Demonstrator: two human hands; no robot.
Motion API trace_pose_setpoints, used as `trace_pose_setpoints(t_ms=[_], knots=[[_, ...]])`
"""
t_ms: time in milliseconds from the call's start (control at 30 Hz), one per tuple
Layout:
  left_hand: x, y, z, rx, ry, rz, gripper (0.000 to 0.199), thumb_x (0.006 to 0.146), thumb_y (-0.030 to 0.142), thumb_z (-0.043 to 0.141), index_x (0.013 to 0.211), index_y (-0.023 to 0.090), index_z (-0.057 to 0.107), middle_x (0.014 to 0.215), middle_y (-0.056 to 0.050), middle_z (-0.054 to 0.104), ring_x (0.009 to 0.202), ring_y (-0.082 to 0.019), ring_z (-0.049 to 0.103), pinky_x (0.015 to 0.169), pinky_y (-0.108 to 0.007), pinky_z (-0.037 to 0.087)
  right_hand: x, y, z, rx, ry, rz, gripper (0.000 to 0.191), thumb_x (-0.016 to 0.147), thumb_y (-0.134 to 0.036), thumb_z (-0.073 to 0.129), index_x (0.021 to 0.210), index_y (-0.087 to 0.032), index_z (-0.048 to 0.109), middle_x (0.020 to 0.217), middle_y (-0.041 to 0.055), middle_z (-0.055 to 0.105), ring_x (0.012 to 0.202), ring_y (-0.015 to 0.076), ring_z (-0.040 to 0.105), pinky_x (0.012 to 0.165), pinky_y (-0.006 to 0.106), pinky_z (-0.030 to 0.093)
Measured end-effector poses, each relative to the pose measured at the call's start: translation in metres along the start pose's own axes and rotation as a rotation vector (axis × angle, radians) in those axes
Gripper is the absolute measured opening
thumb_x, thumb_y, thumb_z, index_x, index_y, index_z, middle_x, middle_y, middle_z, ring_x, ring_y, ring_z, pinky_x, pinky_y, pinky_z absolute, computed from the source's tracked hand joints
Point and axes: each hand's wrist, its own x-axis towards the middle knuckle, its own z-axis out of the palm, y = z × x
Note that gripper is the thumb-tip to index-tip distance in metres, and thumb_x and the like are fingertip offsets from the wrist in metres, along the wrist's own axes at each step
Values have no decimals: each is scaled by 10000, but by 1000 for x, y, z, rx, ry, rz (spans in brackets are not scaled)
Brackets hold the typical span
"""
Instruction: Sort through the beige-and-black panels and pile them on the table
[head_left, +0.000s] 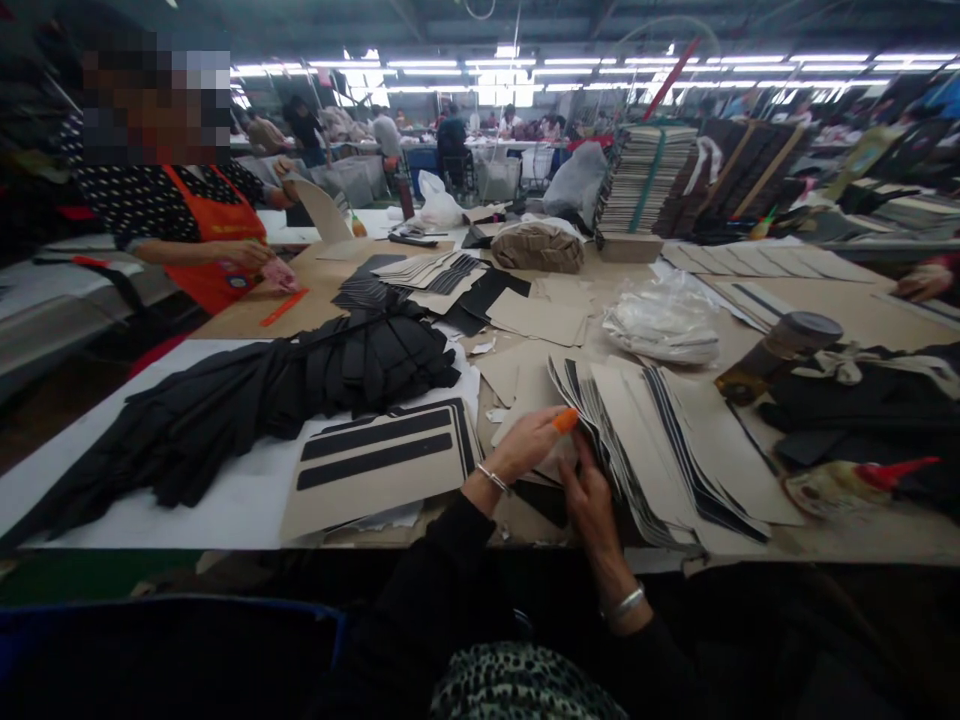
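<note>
A fanned stack of thin beige panels point(626, 420), several with black strips along them, lies in front of me and leans to the right. My left hand point(525, 445), with an orange cover on one fingertip, pinches the stack's near left edge. Just below it, my right hand point(591, 495) has its thumb and fingers at the same edge, closed on a panel; some fingertips are hidden. Left of my hands lies a beige panel with two black strips point(379, 450), on top of others. Beyond it is a heap of black fabric strips point(337, 365).
A co-worker in an orange apron point(214, 235) handles a panel at the table's far left. A glue bottle with a red nozzle point(840, 485), a dark jar point(784, 350) and a clear plastic bag point(664, 318) stand at right. Another person's hand point(924, 282) shows at the right edge.
</note>
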Motion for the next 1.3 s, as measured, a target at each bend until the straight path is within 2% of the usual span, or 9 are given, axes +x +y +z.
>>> trace_pose_setpoints(t_ms=[100, 200, 367, 633, 833, 967, 1067, 1167, 1300], knots=[[-1, -15, -37, 175, 134, -108, 229, 874, 355, 585, 968, 216, 742, 1109, -126, 739, 1208, -321, 607, 1111, -440, 383, 4, -12, -3, 10, -5, 18, 691, 973, -500, 532, 1573, -205, 354, 1622, 91, 359, 1523, 268, 290, 1267, 510, 179], [-5, -31, -57, 351, 173, -224, 44, 768, 242, 690, 794, 211, 707, 985, -176, 733, 1245, -402, 573, 1145, -543, 293, 9, -14, -4, 41, -11, 28, 694, 983, -498, 520, 1582, -204, 333, 1636, 90, 331, 1528, 248, 277, 1271, 482, 178], [-7, -45, -53, 464, 129, -321, 30, 771, 184, 672, 784, 188, 698, 971, -218, 723, 1204, -419, 610, 1092, -524, 351, 11, -9, -6, 97, -21, 46, 694, 985, -488, 520, 1586, -208, 316, 1637, 94, 327, 1527, 240, 279, 1263, 477, 217], [11, -52, -57, 268, 112, -403, 381, 717, 197, 745, 1097, 173, 724, 934, -104, 735, 1043, -303, 675, 964, -381, 473, 12, -6, -11, 159, -34, 66, 678, 973, -480, 539, 1576, -236, 348, 1623, 66, 361, 1519, 235, 299, 1267, 462, 204], [17, -47, -30, -161, 151, -394, 452, 727, 130, 691, 1178, 99, 680, 934, -85, 702, 829, -184, 666, 703, -268, 524, 12, -12, -15, 93, -64, 79, 628, 995, -484, 493, 1563, -242, 378, 1614, 51, 381, 1508, 220, 327, 1267, 448, 210], [9, -30, -4, -390, 201, -287, 480, 693, 15, 623, 1155, 137, 665, 1085, -96, 692, 965, -160, 643, 771, -224, 514, 11, -15, -18, -22, -110, 84, 724, 926, -510, 600, 1559, -229, 388, 1600, 71, 404, 1496, 254, 350, 1255, 467, 234], [2, -15, 17, -487, 223, -213, 487, 716, 12, 580, 1175, 160, 646, 1152, -87, 677, 867, -124, 632, 755, -222, 506, 11, -15, -20, -127, -138, 79, 858, 830, -485, 711, 1570, -220, 366, 1576, 91, 441, 1472, 281, 390, 1244, 477, 260], [-2, -4, 38, -521, 232, -159, 483, 762, 46, 559, 1217, 181, 646, 1194, -78, 663, 772, -109, 610, 755, -248, 514, 10, -10, -21, -147, -41, 46, 744, 875, -431, 613, 1552, -204, 404, 1527, 103, 508, 1430, 271, 453, 1230, 471, 289], [-17, 3, 58, -515, 218, -49, 532, 805, 110, 583, 1329, 192, 626, 1367, -117, 597, 1105, -207, 612, 996, -336, 498, 8, 1, -19, 13, 62, 41, 641, 892, -398, 540, 1491, -176, 486, 1418, 139, 610, 1276, 271, 601, 1128, 466, 435]])
